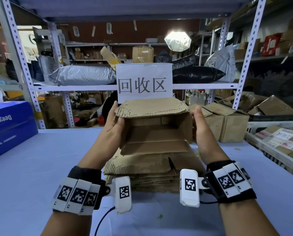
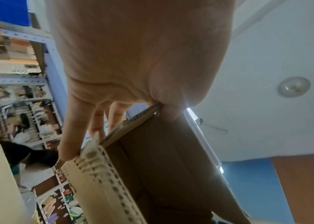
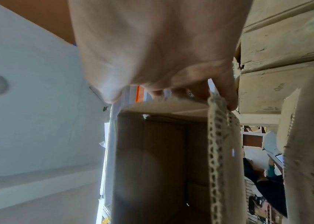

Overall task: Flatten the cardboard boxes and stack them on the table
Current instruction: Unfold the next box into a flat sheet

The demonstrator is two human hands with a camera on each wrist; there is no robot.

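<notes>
From the head camera, an open cardboard box point(image 1: 156, 126) is held up above the middle of the desk point(image 1: 40, 159), its mouth turned toward the viewer and its top flap lifted; it has not been collapsed. The left hand point(image 1: 114, 122) grasps the box's left wall, thumb inside the opening, and the right hand point(image 1: 201, 124) holds the right wall, though how its fingers lie behind the cardboard cannot be told here. Directly beneath, near the viewer, lies a stack of flattened boxes point(image 1: 151, 169), several layers deep, so a good part of the job looks done. More upright boxes point(image 1: 227, 123) wait on the far right of the desk, and a crate of parcels point(image 1: 278, 138) sits further right; a blue carton point(image 1: 9, 126) is at the left, and a paper sign point(image 1: 143, 82) hangs on the shelf behind. The left wrist view shows the left-hand grip pinching the wall edge, thumb on one face, fingers point(image 2: 70, 136) on the other. The right wrist view shows the right-hand fingers point(image 3: 227, 91) curled over the box's corrugated edge, with the box interior below. By my judgement, this box and those at the right remain to be flattened.
</notes>
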